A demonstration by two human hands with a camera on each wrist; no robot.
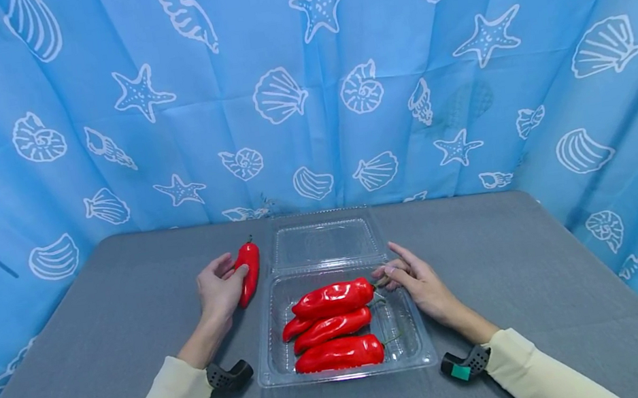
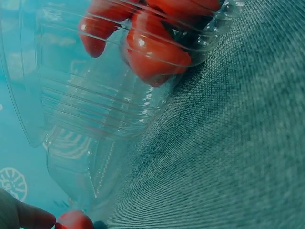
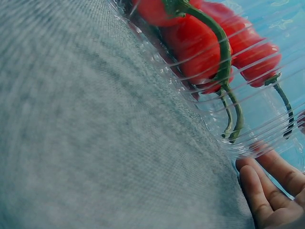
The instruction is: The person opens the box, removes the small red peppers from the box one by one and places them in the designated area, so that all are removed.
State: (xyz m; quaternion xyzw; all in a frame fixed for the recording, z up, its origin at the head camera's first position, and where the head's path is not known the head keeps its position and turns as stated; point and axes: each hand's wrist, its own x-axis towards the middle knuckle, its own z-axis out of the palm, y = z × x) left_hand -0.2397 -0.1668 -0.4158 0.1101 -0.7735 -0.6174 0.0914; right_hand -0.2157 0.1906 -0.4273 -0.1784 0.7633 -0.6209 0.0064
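Note:
My left hand (image 1: 220, 289) grips a long red pepper (image 1: 251, 272) just left of the clear plastic container, its thumb across the pepper's side and the green stem pointing away from me. Inside the container (image 1: 270, 371) lie several more red peppers (image 1: 334, 298), stacked roughly side by side with stems to the right. At the container's right rim is my right hand (image 1: 420, 280), index finger extended and the others loosely bent. In the right wrist view its fingers (image 3: 281, 169) are by the container's ribbed wall; whether they press on it is unclear.
The container's hinged lid (image 1: 325, 243) lies folded back behind it on the grey cloth-covered table (image 1: 488, 256). A blue curtain (image 1: 234, 46) with white shells and starfish hangs along the back and sides. Each wrist wears a black camera band (image 1: 229, 376).

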